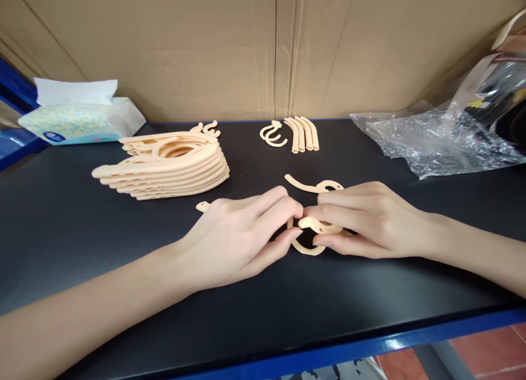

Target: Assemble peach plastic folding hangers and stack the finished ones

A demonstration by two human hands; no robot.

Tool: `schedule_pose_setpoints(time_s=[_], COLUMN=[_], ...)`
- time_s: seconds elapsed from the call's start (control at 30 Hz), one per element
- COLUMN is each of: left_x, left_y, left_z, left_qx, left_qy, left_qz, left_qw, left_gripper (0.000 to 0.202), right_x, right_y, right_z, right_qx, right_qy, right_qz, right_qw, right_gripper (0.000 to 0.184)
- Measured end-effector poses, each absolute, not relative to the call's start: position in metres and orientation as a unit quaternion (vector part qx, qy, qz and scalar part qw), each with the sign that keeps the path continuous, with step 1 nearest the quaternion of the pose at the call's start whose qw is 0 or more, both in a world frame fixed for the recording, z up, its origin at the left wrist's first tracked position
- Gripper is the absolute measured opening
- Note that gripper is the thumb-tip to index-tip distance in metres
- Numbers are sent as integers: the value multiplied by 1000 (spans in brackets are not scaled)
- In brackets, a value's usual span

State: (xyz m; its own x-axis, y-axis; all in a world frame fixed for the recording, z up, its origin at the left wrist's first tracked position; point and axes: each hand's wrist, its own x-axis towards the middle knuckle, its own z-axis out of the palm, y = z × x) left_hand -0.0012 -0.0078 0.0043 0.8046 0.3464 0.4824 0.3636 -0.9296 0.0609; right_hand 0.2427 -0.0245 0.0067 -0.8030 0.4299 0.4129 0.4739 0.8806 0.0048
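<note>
My left hand (250, 226) is closed, thumb and fingers pinched around one end of a curved beige plastic hanger hook (308, 250). Facing it, my right hand (365, 221) grips a beige hanger piece (316, 225) between thumb and fingers, and the two pieces meet or overlap there. Much of both is covered by my fingers. Just beyond my right hand, a curved hanger arm (304, 184) with a rounded opening lies partly hidden. The tip of another beige piece (203, 206) shows behind my left hand.
A stack of beige folding hangers (172, 169) stands at the left, near a tissue pack (78, 119). Loose hooks (273, 134) and several curved arms (303, 134) lie at the back. Clear plastic bags (435, 141) occupy the right. Cardboard (184, 51) rises behind the black table (230, 325).
</note>
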Motion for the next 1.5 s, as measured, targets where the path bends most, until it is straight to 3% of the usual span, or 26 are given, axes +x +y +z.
schedule_pose_setpoints(time_s=[0.37,0.77,1.1,1.5], left_x=[-4,2,-1,-1], left_y=[-5,-8,-9,-5], left_z=[3,10,9,8], left_qx=[-951,-934,-930,-951], left_qy=[-185,-134,-127,-110], left_qz=[-241,-227,-223,-226], left_qw=[60,240,263,182], left_gripper=[22,23,22,26], right_x=[240,234,233,233], right_y=[-22,-26,-29,-30], right_z=[7,7,8,9], right_qx=[-229,-224,-225,-221], right_qy=[-948,-946,-948,-946], right_qz=[-94,-139,-129,-149], right_qw=[202,188,185,186], right_gripper=[36,39,38,41])
